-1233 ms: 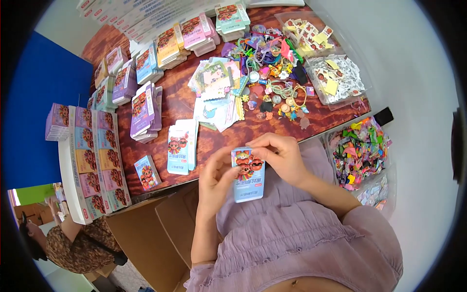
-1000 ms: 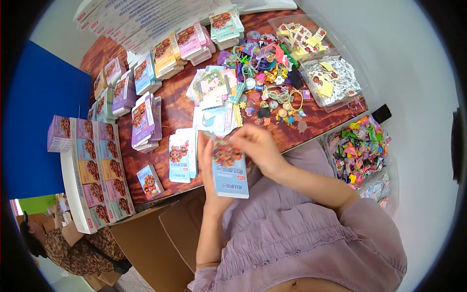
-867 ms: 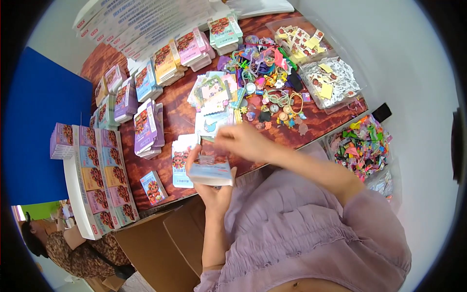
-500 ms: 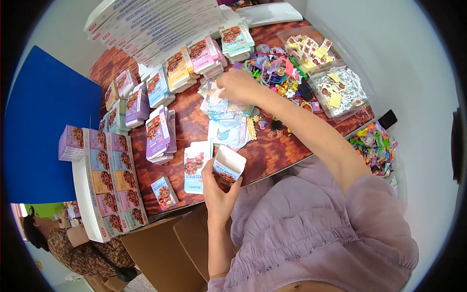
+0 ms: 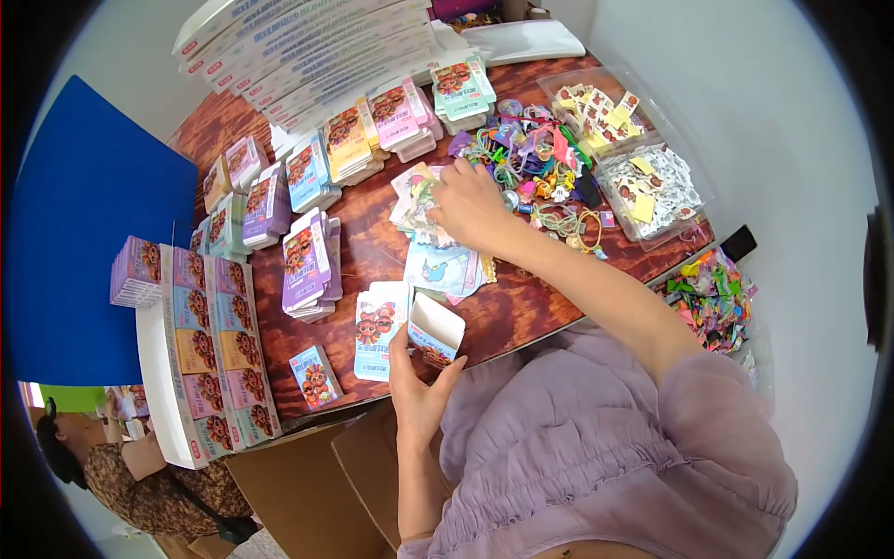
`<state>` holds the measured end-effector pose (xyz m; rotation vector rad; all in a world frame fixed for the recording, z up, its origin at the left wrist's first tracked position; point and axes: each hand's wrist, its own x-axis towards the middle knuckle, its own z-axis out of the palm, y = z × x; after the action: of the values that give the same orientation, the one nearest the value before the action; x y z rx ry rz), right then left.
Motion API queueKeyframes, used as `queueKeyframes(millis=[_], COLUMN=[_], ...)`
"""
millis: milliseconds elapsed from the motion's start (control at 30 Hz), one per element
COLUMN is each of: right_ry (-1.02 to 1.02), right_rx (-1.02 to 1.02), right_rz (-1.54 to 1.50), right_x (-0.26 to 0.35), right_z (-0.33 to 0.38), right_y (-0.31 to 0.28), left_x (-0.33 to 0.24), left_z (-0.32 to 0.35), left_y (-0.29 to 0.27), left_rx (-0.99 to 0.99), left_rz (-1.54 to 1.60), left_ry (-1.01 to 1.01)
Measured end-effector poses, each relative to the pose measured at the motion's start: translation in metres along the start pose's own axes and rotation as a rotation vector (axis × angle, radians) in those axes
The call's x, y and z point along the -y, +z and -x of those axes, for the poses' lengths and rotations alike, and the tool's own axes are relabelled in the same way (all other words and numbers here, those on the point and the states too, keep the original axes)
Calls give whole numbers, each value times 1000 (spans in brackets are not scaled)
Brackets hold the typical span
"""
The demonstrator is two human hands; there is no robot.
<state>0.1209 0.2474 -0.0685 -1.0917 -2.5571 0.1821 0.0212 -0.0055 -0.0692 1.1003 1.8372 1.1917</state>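
In my left hand [image 5: 419, 396] is a small open carton [image 5: 436, 328], its white inside facing up and a cartoon print on its side. Fingers and thumb wrap round its lower part. My right hand [image 5: 473, 207] reaches across the table over a loose pile of printed sheets [image 5: 416, 194]. Its thumb and fingers look apart at the pile's edge, with the fingertips partly hidden. Below them lie pale blue printed sheets [image 5: 438, 268]. Beside the carton is a stack of flattened light blue cartons [image 5: 374, 340]. Another small blue box [image 5: 316, 377] lies near the table edge.
Stacks of flat cartons, such as a yellow stack [image 5: 352, 140], line the back. Hair ties and trinkets [image 5: 535, 154] lie heaped right of the pile. A clear tray [image 5: 694, 210] holds small cards and packets. Filled boxes [image 5: 194, 349] stand left. Another person [image 5: 154, 480] is at lower left.
My right hand has moved slightly right and nearer, and its fingers have spread from a closer pinch. The sheets under it have shifted. My left hand still holds the carton.
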Motion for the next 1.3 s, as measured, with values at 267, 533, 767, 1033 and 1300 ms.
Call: queueKeyframes(millis=[267,533,767,1033,1300], right_ry=[71,131,122,467,354], right_rx=[131,-35,-31,71,46], right_rz=[-89,-446,-799,-1460,-1188], right_x=[-15,-45,-71,-71,-50], right_z=[-13,8,33,101,165], right_y=[7,19,-24,-58,-82], left_x=[3,6,-17,-28,-39], left_z=[7,22,12,19,21], left_y=[11,18,23,40,68], left_rx=[41,49,34,18,32], left_rz=[-55,-161,-221,-376,-571], left_ry=[78,104,69,138,310])
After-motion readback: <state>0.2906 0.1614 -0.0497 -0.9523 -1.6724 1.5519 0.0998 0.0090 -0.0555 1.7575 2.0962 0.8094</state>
